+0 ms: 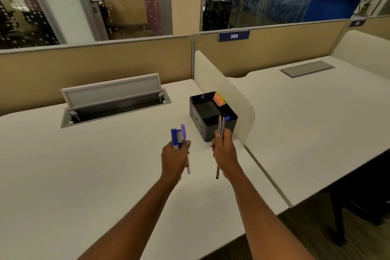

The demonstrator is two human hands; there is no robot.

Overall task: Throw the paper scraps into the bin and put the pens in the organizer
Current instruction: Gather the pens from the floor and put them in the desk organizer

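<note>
We saw a smooth, matt white desk (84,164). On it stood a black organizer (207,118) that looked like faintly glossy plastic, holding bright paper notes (218,99). The pens (178,136) we gripped had shiny blue and purple plastic caps. The raised cable flap (111,91) seemed brushed metal, though blur made this uncertain. The partition (95,65) looked like matt tan cloth.

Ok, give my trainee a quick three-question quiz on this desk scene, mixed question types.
1. True or false: the black plastic desk organizer sits against the white desk divider.
2. Which hand grips the blue-capped markers? A) left hand B) right hand
3. Fill in: the cable hatch lid is ____.

Key: 1 true; 2 A; 3 open. The right hand holds thin pencils.
</note>
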